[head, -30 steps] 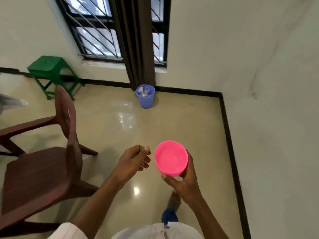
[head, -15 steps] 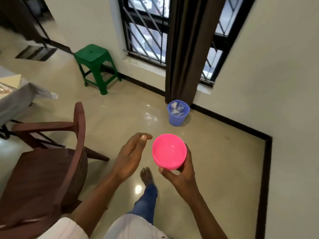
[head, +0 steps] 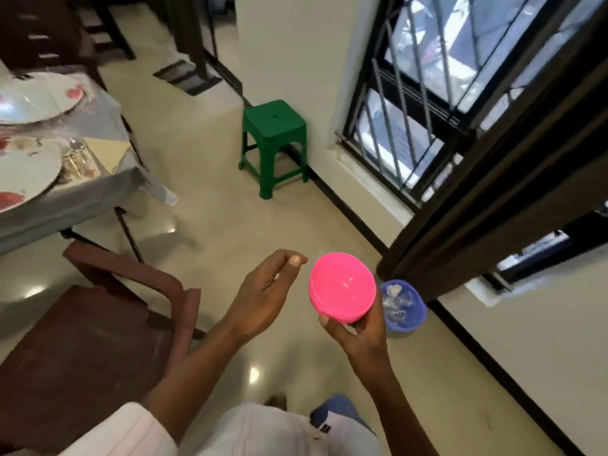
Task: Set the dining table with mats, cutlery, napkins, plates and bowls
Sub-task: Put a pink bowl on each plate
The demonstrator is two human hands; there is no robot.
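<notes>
My right hand [head: 360,327] grips a pink plastic bowl [head: 342,287] from below, in front of my chest. Just left of the bowl is my left hand [head: 263,297], fingers loosely curled and holding nothing. The dining table [head: 75,199], under a grey cloth, is at the far left. On it lie a white plate with red marks [head: 26,172], a second plate [head: 36,97] farther back, a folded yellow napkin [head: 108,149] and cutlery [head: 75,159] beside the near plate.
A brown plastic chair [head: 98,340] stands at lower left between me and the table. Ahead by the wall is a green stool [head: 273,139]. A blue waste bin [head: 403,306] sits under the barred window and dark curtain [head: 493,192] on the right.
The view has swung left, bringing the table with its plates into sight. The bowl stays in my right hand and my left hand stays beside it, fingers a little more extended.
</notes>
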